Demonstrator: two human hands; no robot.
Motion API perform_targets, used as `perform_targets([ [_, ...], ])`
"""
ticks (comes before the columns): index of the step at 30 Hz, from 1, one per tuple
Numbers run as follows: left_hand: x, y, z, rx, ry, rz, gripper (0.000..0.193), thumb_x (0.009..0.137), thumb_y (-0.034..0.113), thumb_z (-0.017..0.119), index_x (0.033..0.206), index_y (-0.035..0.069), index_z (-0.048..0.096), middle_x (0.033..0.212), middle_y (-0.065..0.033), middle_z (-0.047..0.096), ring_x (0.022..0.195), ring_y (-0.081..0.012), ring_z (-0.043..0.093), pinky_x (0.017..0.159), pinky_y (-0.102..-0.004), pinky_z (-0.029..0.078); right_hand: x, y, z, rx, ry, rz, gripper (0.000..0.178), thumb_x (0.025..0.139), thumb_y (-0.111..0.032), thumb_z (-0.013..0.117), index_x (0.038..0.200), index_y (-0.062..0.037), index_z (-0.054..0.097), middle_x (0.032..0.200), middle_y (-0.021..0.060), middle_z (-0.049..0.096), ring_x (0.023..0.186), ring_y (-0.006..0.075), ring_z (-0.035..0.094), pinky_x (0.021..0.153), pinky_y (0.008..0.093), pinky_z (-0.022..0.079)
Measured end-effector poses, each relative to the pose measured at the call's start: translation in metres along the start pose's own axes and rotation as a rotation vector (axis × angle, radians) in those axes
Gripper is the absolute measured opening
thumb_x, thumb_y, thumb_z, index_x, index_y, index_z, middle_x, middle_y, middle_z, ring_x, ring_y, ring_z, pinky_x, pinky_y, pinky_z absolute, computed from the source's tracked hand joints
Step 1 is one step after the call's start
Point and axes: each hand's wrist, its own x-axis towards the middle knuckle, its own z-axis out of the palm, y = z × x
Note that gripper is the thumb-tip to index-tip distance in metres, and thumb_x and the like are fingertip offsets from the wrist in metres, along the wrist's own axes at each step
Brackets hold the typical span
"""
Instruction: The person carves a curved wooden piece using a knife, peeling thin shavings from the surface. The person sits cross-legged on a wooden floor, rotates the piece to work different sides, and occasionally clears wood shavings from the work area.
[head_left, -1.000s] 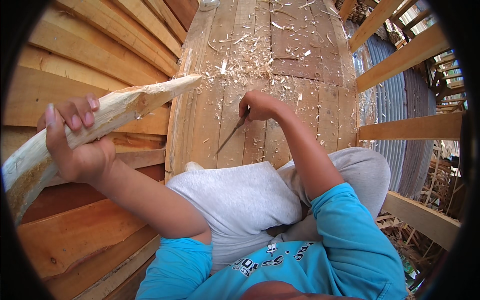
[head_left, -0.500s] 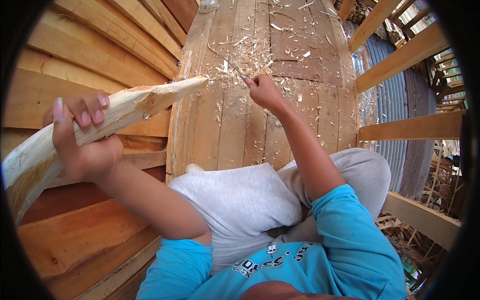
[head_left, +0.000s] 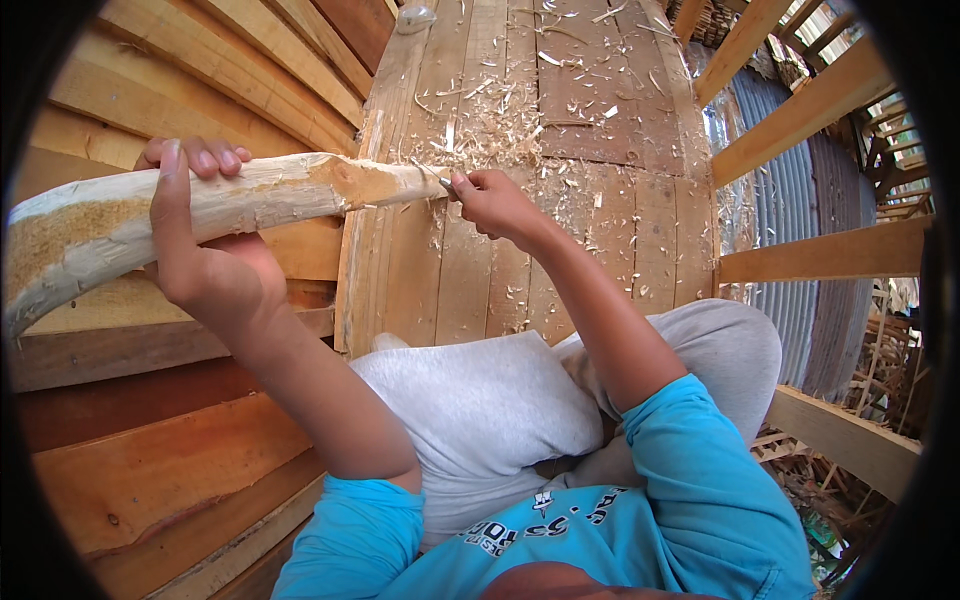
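A thick, curved pale piece of wood (head_left: 260, 195), peeled and partly carved, reaches in from the left edge and narrows to a tip at mid-picture. My left hand (head_left: 205, 235) grips it from below, thumb upright in front and fingers curled over the top. My right hand (head_left: 497, 207) is closed on a knife (head_left: 446, 183), whose thin blade lies at the narrow tip of the wood. Most of the knife's handle is hidden in my fist.
Curled shavings (head_left: 500, 135) litter the plank floor (head_left: 465, 260) beyond my hands. Stacked boards (head_left: 160, 440) line the left side. On the right are wooden rails (head_left: 820, 252) and corrugated metal sheets (head_left: 790, 190). A small clear object (head_left: 415, 17) sits at the far end.
The wood has turned to lie more level, its tip shifting right. My right hand has moved slightly left and down, bringing the knife from beyond the tip onto it.
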Motion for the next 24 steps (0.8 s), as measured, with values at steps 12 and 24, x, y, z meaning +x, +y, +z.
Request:
perform_targets([
  [12,0.013,-0.031,-0.024,0.164,-0.224,0.238,0.026,0.086,-0.002,0.060,0.107,0.005,0.046,0.101,-0.0099,0.053,0.097,-0.0230,0.057,0.089,-0.0451,0.050,-0.002,0.002,0.004,0.047,-0.052,0.037,0.031,0.100,-0.035,0.051,0.097,-0.0052,0.060,0.066,0.0000,0.051,0.050,0.0095,0.045,0.044,0.0269,0.038],
  [24,-0.006,-0.022,0.014,-0.049,-0.164,0.130,0.026,0.079,-0.006,0.057,0.095,0.009,0.042,0.069,-0.0064,0.050,0.053,-0.0188,0.052,0.059,-0.0385,0.051,-0.007,0.004,0.015,-0.150,0.148,0.021,0.063,0.101,-0.041,0.030,0.092,0.0106,0.065,0.085,0.0317,0.065,0.082,0.0448,0.064,0.078,0.0495,0.048],
])
